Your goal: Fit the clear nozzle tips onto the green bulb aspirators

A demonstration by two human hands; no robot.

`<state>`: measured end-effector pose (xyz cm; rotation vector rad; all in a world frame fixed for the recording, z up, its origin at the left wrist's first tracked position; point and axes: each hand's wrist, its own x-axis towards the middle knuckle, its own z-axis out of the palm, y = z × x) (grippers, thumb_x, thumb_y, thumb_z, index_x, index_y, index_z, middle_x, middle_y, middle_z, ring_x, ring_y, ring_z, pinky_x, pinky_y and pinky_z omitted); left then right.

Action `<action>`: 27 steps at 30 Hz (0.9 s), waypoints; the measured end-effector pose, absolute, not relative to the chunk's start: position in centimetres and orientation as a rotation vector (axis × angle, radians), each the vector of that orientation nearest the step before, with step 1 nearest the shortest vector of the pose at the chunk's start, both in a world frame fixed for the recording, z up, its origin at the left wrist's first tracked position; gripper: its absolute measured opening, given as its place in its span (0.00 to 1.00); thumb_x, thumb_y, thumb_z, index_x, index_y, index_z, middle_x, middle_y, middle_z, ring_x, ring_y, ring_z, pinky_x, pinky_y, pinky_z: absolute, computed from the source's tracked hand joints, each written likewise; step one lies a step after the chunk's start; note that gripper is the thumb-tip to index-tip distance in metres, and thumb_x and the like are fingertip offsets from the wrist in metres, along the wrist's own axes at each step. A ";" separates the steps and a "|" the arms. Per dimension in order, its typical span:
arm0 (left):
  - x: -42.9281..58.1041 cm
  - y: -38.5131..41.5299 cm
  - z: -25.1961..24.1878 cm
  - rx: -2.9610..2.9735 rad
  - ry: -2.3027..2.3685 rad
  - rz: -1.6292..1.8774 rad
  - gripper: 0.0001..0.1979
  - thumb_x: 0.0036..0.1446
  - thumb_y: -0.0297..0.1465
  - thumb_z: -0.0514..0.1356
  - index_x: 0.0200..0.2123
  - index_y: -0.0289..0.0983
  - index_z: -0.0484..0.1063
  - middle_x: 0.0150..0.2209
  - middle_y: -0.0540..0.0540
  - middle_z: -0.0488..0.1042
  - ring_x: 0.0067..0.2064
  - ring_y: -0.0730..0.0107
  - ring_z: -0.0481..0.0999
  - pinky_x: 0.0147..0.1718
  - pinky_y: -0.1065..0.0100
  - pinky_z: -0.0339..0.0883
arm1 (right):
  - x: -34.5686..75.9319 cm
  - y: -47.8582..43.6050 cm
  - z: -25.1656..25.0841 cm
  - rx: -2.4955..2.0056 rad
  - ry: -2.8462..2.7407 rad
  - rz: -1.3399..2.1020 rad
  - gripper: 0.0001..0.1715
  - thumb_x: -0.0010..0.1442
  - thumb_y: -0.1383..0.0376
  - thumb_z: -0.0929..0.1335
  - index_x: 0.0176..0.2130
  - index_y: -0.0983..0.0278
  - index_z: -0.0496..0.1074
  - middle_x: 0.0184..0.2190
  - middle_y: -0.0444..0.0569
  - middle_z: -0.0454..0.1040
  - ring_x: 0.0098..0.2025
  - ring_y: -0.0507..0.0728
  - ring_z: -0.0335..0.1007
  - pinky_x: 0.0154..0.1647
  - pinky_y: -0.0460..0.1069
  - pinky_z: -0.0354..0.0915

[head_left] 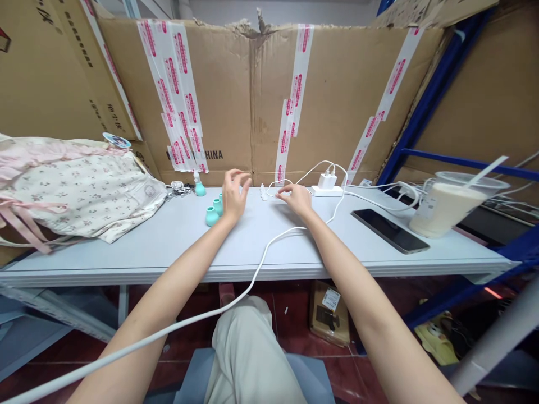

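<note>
My left hand (234, 196) hovers over the table with loosely curled fingers apart and nothing seen in them. Right beside it, partly hidden by the hand, is a short row of small teal bulb-shaped pieces (212, 216) with open tops. Another teal bulb (200, 188), with a whitish tip fitted on it, stands farther back to the left. My right hand (297, 200) is low over the table, thumb and forefinger brought together; whatever is between them is too small to make out. Just left of those fingertips is a small clear-white piece (263, 192).
A white charger (327, 180) sits on a power strip (327, 191) behind my right hand. One white cable (269, 247) crosses the table and my left forearm. A phone (389, 230) and tilted drink cup (448, 205) lie right, a floral bag (84, 191) left. Cardboard (227, 106) walls the back.
</note>
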<state>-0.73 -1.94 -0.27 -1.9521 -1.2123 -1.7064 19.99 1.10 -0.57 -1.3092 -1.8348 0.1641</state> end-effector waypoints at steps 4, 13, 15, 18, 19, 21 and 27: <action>-2.3 -1.4 0.3 -1.717 -1.256 -1.889 0.22 0.65 0.42 0.43 0.40 0.34 0.71 0.44 0.40 0.63 0.50 0.67 0.65 0.51 0.64 0.57 | 20.7 1.6 -1.8 -1.557 -2.012 -0.076 0.05 0.53 0.62 0.71 0.33 0.60 0.78 0.42 0.52 0.73 0.50 0.64 0.63 0.47 0.55 0.61; -3.3 -1.5 1.1 -1.681 -1.225 -2.054 0.21 0.65 0.39 0.44 0.34 0.33 0.72 0.43 0.39 0.63 0.48 0.65 0.63 0.51 0.63 0.53 | 20.4 1.2 -1.6 -1.767 -2.024 -0.030 0.19 0.54 0.57 0.71 0.45 0.60 0.73 0.43 0.50 0.73 0.51 0.64 0.62 0.49 0.57 0.59; -3.5 -1.3 1.2 -1.682 -1.228 -2.068 0.21 0.66 0.38 0.45 0.34 0.33 0.72 0.42 0.39 0.63 0.48 0.65 0.63 0.51 0.62 0.52 | 19.9 0.9 -1.2 -1.662 -1.927 -0.064 0.18 0.56 0.57 0.70 0.46 0.60 0.72 0.43 0.49 0.73 0.50 0.63 0.62 0.49 0.57 0.58; -3.9 -1.1 1.2 -1.663 -1.237 -2.066 0.20 0.66 0.36 0.45 0.33 0.32 0.72 0.41 0.39 0.63 0.46 0.66 0.63 0.50 0.63 0.53 | 18.9 0.1 -0.5 -1.399 -1.891 -0.123 0.13 0.59 0.61 0.68 0.44 0.61 0.72 0.44 0.49 0.73 0.48 0.61 0.63 0.47 0.54 0.57; -3.9 -1.0 1.2 -1.649 -1.239 -2.060 0.20 0.66 0.36 0.45 0.33 0.32 0.72 0.40 0.40 0.64 0.46 0.67 0.64 0.49 0.63 0.54 | 18.5 -0.1 -0.2 -1.310 -1.934 -0.121 0.11 0.60 0.62 0.67 0.43 0.61 0.72 0.44 0.49 0.73 0.47 0.61 0.63 0.47 0.53 0.57; -4.0 -0.9 1.2 -1.620 -1.248 -2.045 0.20 0.66 0.35 0.44 0.32 0.32 0.71 0.39 0.41 0.65 0.45 0.67 0.65 0.49 0.64 0.55 | 17.2 -0.3 0.5 -1.161 -2.102 -0.084 0.09 0.59 0.64 0.68 0.41 0.62 0.73 0.43 0.48 0.73 0.45 0.59 0.64 0.46 0.51 0.57; -3.7 -1.1 1.2 -1.589 -1.309 -2.007 0.19 0.65 0.34 0.45 0.30 0.35 0.71 0.37 0.44 0.68 0.43 0.68 0.67 0.46 0.67 0.57 | 11.7 0.1 2.4 -0.938 -2.626 -0.105 0.19 0.56 0.62 0.72 0.48 0.59 0.71 0.45 0.48 0.72 0.47 0.59 0.63 0.45 0.50 0.56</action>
